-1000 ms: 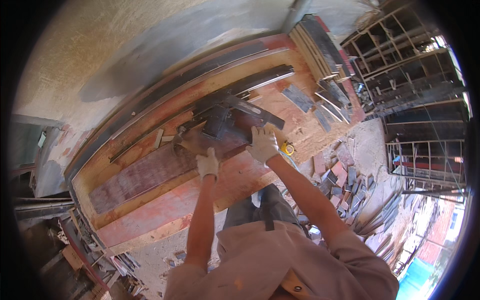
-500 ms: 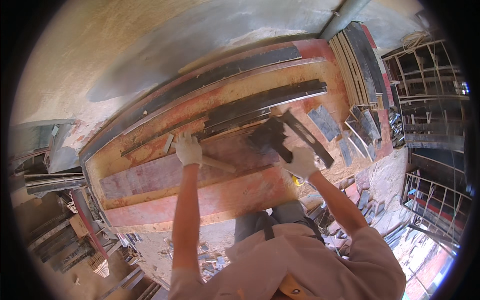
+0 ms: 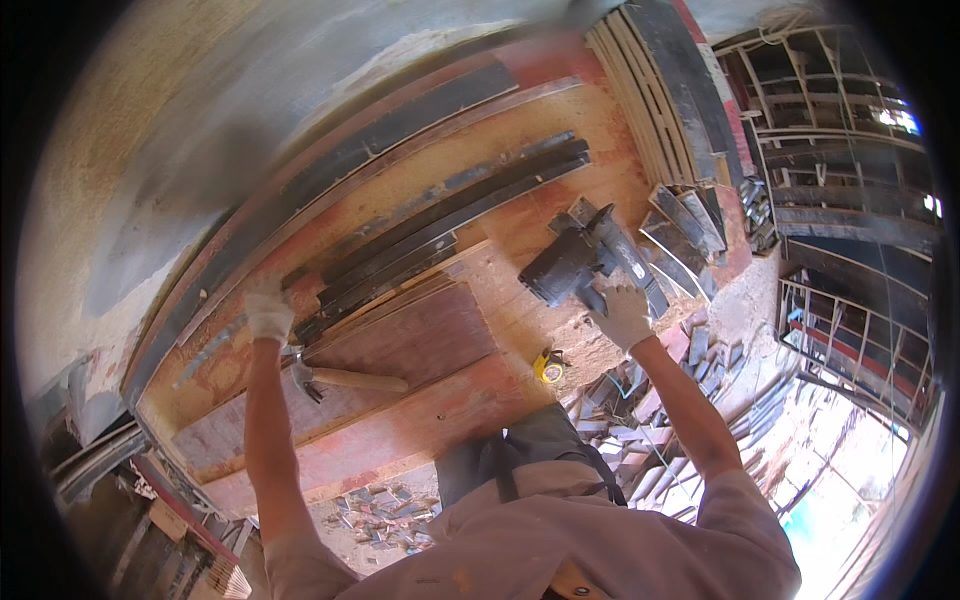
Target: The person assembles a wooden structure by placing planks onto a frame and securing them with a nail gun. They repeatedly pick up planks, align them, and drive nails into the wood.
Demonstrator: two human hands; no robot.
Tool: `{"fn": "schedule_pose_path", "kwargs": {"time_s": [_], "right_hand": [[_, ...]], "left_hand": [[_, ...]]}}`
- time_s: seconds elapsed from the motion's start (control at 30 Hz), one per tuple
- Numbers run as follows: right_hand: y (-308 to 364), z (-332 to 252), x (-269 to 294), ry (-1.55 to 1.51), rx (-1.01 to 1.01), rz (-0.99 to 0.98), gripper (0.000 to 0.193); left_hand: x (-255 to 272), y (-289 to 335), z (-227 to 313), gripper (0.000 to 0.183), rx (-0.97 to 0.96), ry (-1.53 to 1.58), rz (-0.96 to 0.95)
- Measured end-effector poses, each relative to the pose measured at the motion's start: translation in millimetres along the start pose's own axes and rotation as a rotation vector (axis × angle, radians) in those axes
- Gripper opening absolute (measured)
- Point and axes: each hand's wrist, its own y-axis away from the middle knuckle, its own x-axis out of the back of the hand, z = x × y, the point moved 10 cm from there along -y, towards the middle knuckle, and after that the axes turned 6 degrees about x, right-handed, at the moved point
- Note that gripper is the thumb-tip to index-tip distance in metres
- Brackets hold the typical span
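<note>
My left hand (image 3: pixel 268 308), in a pale work glove, is over the left part of the bench, across the line of a long thin grey strip (image 3: pixel 455 183). Its fingers are smeared by motion, so their grip does not show. Just below it lies a claw hammer (image 3: pixel 350 379) with a wooden handle, on a reddish board (image 3: pixel 425 335). My gloved right hand (image 3: pixel 622 317) is beside the handle of a black circular saw (image 3: pixel 560 268), fingers stretched toward the saw's base plate. The saw rests on the bench near small offcuts.
Dark boards (image 3: pixel 440 220) lie lengthwise on the bench. A stack of planks (image 3: pixel 650 95) stands at the far right, with offcuts (image 3: pixel 690 220) before it. A yellow tape measure (image 3: pixel 548 366) sits near the front edge. Scrap pieces (image 3: pixel 690 390) cover the floor below.
My left hand has moved left, off the hammer, whose head now shows. The saw has turned and looks sharper; my right hand is still beside it. The thin strip has shifted, and the view has tilted.
</note>
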Motion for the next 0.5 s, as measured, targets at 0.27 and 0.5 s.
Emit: {"fn": "schedule_pose_path", "kwargs": {"time_s": [0.27, 0.5], "right_hand": [[-88, -55, 227, 0.148, 0.090, 0.613, 0.071], [-13, -116, 174, -0.078, 0.663, 0.488, 0.049]], "left_hand": [[194, 125, -14, 0.034, -0.234, 0.252, 0.706], [155, 317, -70, 0.041, -0.069, 0.364, 0.616]]}}
